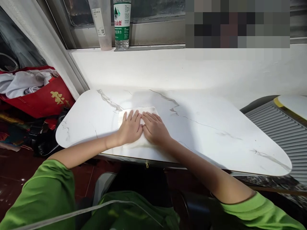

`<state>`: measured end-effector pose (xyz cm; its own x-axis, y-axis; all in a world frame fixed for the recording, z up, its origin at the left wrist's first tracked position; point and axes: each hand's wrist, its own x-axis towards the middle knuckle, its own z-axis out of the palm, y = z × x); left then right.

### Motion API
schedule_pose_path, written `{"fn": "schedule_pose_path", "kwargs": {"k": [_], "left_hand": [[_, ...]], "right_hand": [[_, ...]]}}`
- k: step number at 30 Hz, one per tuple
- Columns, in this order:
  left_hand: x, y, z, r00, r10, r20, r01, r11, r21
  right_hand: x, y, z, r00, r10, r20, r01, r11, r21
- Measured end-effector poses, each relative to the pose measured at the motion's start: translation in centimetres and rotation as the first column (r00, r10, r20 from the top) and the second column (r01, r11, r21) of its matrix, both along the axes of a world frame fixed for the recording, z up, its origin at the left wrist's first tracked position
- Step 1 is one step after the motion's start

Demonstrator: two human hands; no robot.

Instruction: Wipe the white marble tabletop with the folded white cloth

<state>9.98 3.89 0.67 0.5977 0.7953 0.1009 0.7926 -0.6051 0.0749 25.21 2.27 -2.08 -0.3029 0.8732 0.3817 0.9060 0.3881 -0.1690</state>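
Note:
Both palms lie on a thin white sheet (pixel 153 111), paper or cloth, which rests flat on the white marble-patterned tabletop (pixel 211 127). My left hand (pixel 130 128) is spread out on the sheet's left part, fingers pointing away from me. Beside it, my right hand (pixel 154 127) lies with its fingers stretched and fairly close together, angled toward the left. The two hands touch or nearly touch at the thumbs and index fingers. They cover the middle of the sheet; its far edge and left corner show.
A water bottle (pixel 122 27) and a translucent plastic cup (pixel 102 28) stand on the windowsill. To the left is a red bag (pixel 45 95) with white cloth in it. A grey ribbed object (pixel 275 127) is at the right. A drawer knob (pixel 147 164) shows below the table's front edge.

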Motion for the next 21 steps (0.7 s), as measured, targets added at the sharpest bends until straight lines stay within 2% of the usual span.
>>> {"fn": "schedule_pose_path", "kwargs": {"k": [3, 6, 10, 17, 21], "left_hand": [[-1.1, -0.1, 0.4, 1.0, -0.006, -0.019, 0.005, 0.999, -0.047], [-1.1, 1.8, 0.5, 1.0, -0.015, -0.023, 0.014, 0.998, -0.061], [0.0, 6.9, 0.2, 1.0, -0.004, -0.003, 0.004, 0.998, -0.057], [2.7, 17.3, -0.4, 0.999, -0.018, 0.04, 0.019, 0.999, -0.028], [3.4, 20.3, -0.6, 0.997, -0.054, 0.049, 0.055, 0.998, -0.029]], "right_hand": [[-0.8, 0.1, -0.2, 0.999, 0.024, -0.025, -0.023, 1.0, 0.019], [-0.9, 2.0, -0.2, 0.999, 0.026, -0.046, -0.026, 1.0, 0.008], [-0.3, 6.6, -0.1, 0.997, -0.006, -0.071, 0.005, 1.0, -0.007], [0.8, 15.2, 0.3, 0.982, -0.167, -0.092, 0.164, 0.986, -0.039], [1.2, 17.6, 0.0, 0.968, -0.229, -0.101, 0.226, 0.973, -0.045]]}}
